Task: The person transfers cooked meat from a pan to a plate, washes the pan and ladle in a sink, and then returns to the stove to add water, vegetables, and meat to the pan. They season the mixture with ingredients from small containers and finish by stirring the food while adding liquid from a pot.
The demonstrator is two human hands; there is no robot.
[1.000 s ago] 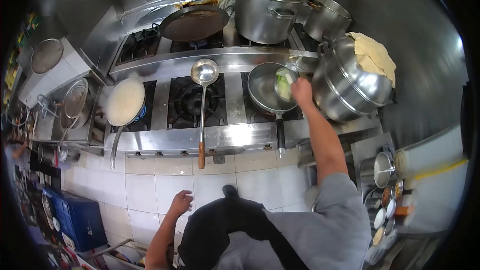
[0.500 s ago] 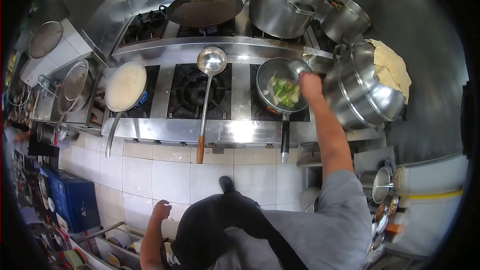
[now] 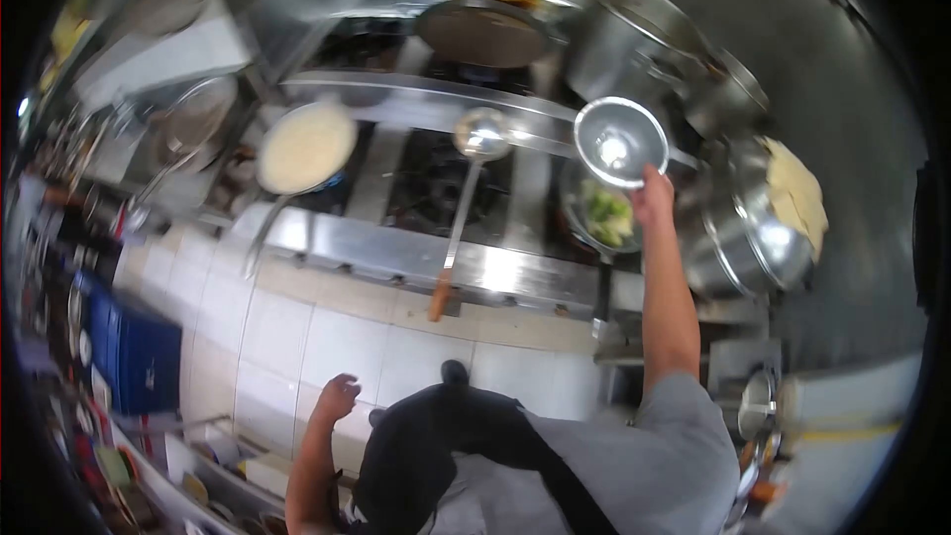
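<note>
My right hand grips a shiny round metal bowl by its rim, tilted so that its inside faces me. Below the bowl and partly hidden by it, a frying pan sits on the right front burner. Chopped green and pale vegetables lie in that pan. Down at my side, over the floor, my left hand hangs with loosely bent fingers and nothing in it. A long ladle with a wooden handle end rests across the middle burner.
A pan of whitish food stands on the left front burner. Behind are a wide dark pan and a large pot. A big metal vessel with a cloth is at right. A blue box stands left.
My right hand has lifted the bowl up from the pan's right edge and turned it toward me. My left hand stays low. The view has turned, blurring the stove.
</note>
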